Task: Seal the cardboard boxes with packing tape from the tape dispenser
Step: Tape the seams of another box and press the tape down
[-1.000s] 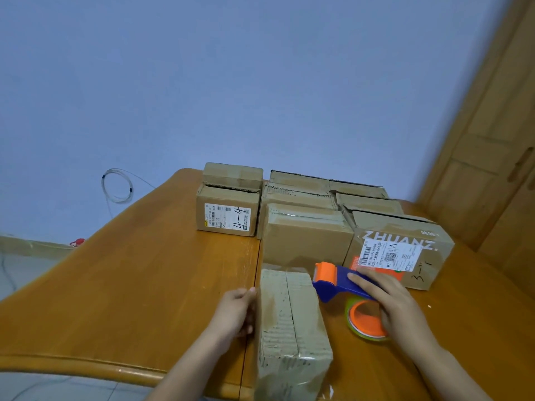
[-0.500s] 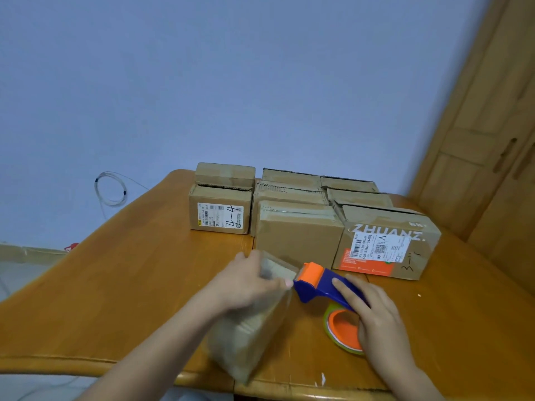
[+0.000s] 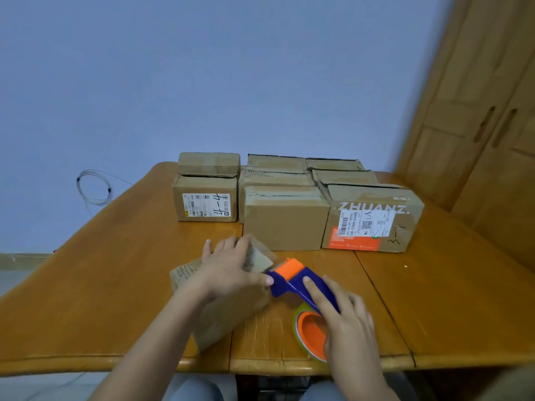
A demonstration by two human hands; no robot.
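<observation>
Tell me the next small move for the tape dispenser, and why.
Probably draw the dispenser back along the near box. Its orange head sits at the box's far end, the right hand rests on the handle, and the left hand grips the box, steadying it.

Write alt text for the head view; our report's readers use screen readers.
A person's left hand grips a small cardboard box lying askew on a wooden table, while the right hand holds a blue and orange tape dispenser with its nose at the box. More cardboard boxes sit in rows behind.
</observation>
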